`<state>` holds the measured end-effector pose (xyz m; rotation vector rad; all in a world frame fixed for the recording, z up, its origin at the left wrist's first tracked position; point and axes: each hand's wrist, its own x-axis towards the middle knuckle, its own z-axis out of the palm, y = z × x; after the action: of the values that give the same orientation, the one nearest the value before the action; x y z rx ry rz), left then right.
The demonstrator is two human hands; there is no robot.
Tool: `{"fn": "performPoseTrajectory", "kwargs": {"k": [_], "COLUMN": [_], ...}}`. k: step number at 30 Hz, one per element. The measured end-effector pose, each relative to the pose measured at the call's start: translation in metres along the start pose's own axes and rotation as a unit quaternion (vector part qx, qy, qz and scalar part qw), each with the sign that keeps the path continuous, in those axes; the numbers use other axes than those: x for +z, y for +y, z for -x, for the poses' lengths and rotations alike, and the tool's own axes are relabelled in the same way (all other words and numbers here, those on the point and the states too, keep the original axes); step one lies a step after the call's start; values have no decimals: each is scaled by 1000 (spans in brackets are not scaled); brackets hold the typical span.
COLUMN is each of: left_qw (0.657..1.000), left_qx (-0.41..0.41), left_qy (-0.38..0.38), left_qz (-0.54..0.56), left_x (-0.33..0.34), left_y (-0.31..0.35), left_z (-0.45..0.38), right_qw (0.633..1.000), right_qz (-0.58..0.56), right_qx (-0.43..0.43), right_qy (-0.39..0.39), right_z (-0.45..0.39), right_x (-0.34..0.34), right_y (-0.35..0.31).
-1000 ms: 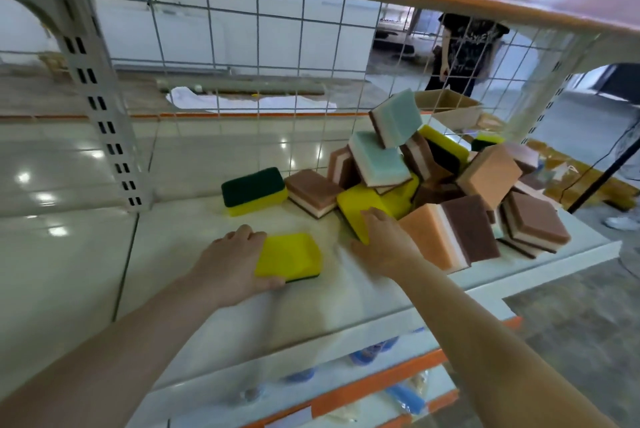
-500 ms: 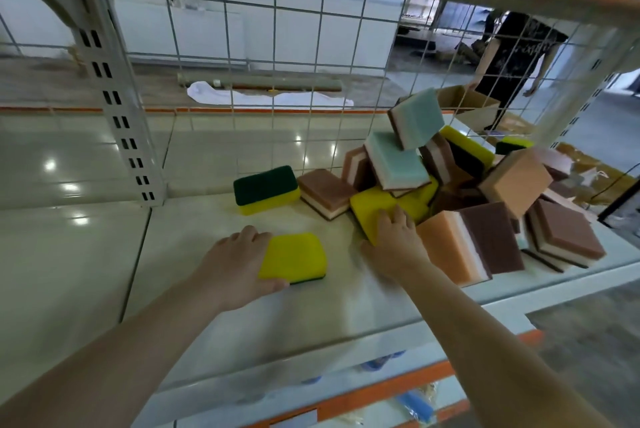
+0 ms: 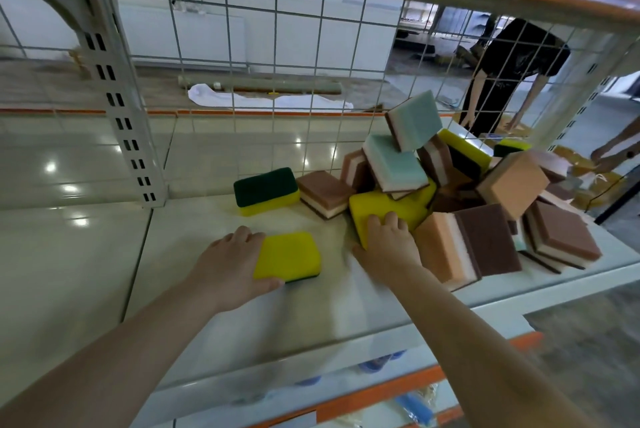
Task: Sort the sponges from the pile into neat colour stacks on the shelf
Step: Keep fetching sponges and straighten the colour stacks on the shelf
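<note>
Left hand (image 3: 230, 263): fingers clamp my sponge (image 3: 287, 256), flat on the shelf (image 3: 214, 334).
Right hand (image 3: 388, 244): fingers curl over a pile sponge (image 3: 384, 205).
Handling: I judge it light, squashy; pinch the short edges.

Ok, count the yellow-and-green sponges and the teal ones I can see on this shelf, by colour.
Yellow-and-green sponges: 5 clearly in view
Teal sponges: 2
Total: 7
The brown sponges overlap too much in the pile for a sure count.
</note>
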<state>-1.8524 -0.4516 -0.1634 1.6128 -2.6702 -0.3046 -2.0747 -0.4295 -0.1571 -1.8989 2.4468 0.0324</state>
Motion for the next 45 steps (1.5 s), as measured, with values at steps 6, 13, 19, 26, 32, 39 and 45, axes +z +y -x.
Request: {"fn": "performPoseTrajectory", "kwargs": {"k": [6,13,19,26,32,39,45], "left_qw": [1000,1000,999,999,999,998,997], "left_qx": [2,0,-4,-11,-14,-19,-36], "left_qy": [9,20,32,40,50,54,57], "left_qz": [2,7,12,3,-7,-22,-25], "left_x": [1,0,-1,1,3,4,2], "left_y": [-1,-2,-2,-6,-11,-29,-54], "left_z": [2,7,7,12,25,49,74], "right_qw": [1000,999,998,998,998,994,993], "right_qz": [17,-32,-20,-29,-45,-83,-105], "right_qx": [2,26,33,32,31,31,13], "right_qy": [14,2,43,48,-12,-65,-57], "right_z": [4,1,0,8,19,39,60], "right_x": [5,7,13,18,20,20,16], "right_y": [-2,-3,-1,-4,-10,-28,-56]}}
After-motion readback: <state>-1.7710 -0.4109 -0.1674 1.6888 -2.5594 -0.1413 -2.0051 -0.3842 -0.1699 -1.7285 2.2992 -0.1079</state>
